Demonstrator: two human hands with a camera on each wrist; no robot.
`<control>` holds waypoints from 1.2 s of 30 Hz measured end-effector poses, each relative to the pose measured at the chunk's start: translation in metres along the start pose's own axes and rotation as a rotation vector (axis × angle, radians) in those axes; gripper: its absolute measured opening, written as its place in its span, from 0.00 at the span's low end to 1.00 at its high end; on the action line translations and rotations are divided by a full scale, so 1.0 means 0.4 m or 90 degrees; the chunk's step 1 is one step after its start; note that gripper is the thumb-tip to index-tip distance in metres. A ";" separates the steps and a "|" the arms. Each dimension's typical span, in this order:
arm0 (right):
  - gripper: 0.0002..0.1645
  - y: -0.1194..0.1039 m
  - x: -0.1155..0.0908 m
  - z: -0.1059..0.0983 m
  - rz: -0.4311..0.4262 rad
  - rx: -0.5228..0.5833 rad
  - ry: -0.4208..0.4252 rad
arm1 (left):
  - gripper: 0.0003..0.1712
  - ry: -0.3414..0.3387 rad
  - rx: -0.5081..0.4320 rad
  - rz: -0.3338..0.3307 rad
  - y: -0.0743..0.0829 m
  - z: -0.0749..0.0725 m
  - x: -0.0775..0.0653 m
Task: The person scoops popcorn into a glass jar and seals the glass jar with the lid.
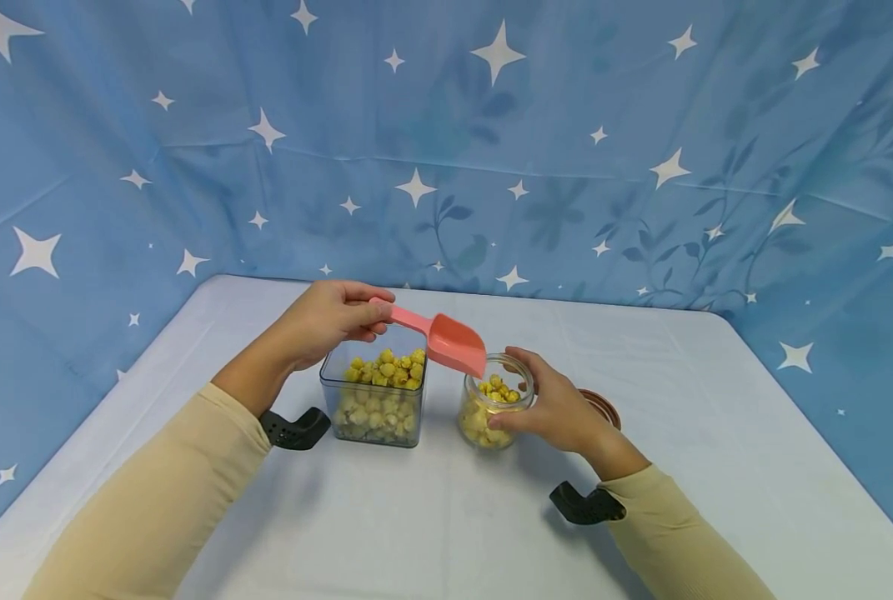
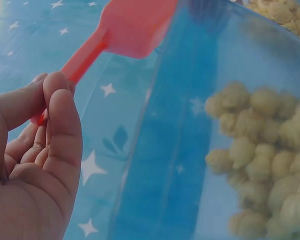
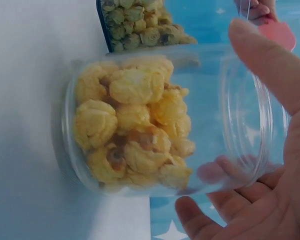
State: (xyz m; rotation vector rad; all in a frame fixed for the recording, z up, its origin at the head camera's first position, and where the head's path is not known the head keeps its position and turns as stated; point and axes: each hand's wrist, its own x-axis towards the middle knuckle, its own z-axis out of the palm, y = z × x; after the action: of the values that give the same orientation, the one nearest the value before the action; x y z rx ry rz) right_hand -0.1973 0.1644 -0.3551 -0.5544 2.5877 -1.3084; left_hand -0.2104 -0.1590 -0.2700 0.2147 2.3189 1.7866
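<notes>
the left hand pinches the handle of a coral scoop between thumb and fingers; the blade points right of that hand, its tip by the rim of an upright glass jar. the right hand is clasped round the jar, which is part filled with popcorn. below the left hand, a clear box of popcorn stands on the worktop. a brown ring-shaped edge shows beyond the right hand.
</notes>
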 end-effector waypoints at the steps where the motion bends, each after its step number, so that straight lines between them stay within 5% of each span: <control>1: 0.62 -0.001 0.000 -0.001 -0.003 0.004 -0.004 | 0.22 -0.002 -0.007 0.003 -0.001 -0.007 -0.005; 9: 0.67 -0.037 0.016 -0.025 -0.053 0.056 0.001 | 0.25 0.009 -0.001 0.041 -0.002 -0.102 -0.067; 19: 0.61 -0.132 0.065 -0.029 -0.118 -0.061 -0.020 | 0.27 0.022 0.037 0.049 0.002 -0.203 -0.121; 28: 0.64 -0.187 0.121 0.029 -0.140 -0.080 -0.077 | 0.29 0.046 0.099 0.020 -0.001 -0.234 -0.130; 36: 0.67 -0.212 0.143 0.063 -0.123 -0.113 -0.134 | 0.30 0.062 0.207 -0.010 0.011 -0.223 -0.123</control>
State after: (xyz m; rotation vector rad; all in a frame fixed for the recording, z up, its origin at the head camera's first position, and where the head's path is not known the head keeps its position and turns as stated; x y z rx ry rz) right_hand -0.2205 0.0766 -0.3019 -0.9398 2.5371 -1.0126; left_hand -0.1852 -0.2532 -0.2401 0.1609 2.6628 1.4331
